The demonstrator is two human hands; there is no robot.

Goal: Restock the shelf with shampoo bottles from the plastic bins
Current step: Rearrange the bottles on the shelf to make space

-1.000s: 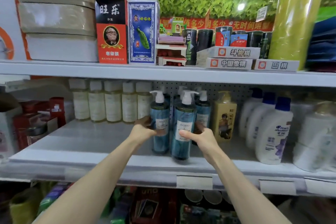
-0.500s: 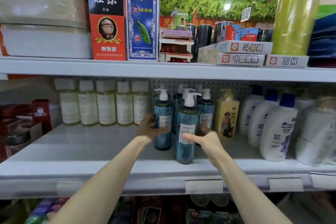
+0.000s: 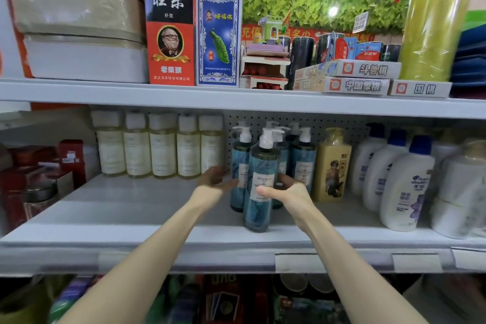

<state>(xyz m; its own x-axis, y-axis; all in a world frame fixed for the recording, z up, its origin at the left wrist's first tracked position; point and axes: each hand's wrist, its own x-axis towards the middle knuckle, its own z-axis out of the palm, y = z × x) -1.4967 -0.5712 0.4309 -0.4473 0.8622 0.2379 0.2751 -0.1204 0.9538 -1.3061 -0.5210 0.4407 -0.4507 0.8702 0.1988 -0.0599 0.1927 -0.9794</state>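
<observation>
Several blue pump-top shampoo bottles stand clustered on the middle of the grey shelf (image 3: 136, 208). The front bottle (image 3: 259, 166) stands near the shelf's front edge. My right hand (image 3: 288, 192) grips it from the right, thumb across its white label and fingers behind it. The left rear bottle (image 3: 239, 163) stands just behind it. My left hand (image 3: 214, 180) is cupped beside that bottle with relaxed fingers, and only the thumb tip reaches its side. No plastic bin is in view.
A row of pale bottles (image 3: 163, 147) stands at the back left, a yellow bottle (image 3: 332, 166) and white bottles (image 3: 406, 184) to the right. Red boxes (image 3: 71, 155) sit far left. The upper shelf (image 3: 236, 102) overhangs. Bare shelf surface lies in front of the pale bottles.
Both bottles were set further back on the shelf. My left hand has loosened from the left bottle and drawn slightly away; the right hand keeps its hold on the front bottle.
</observation>
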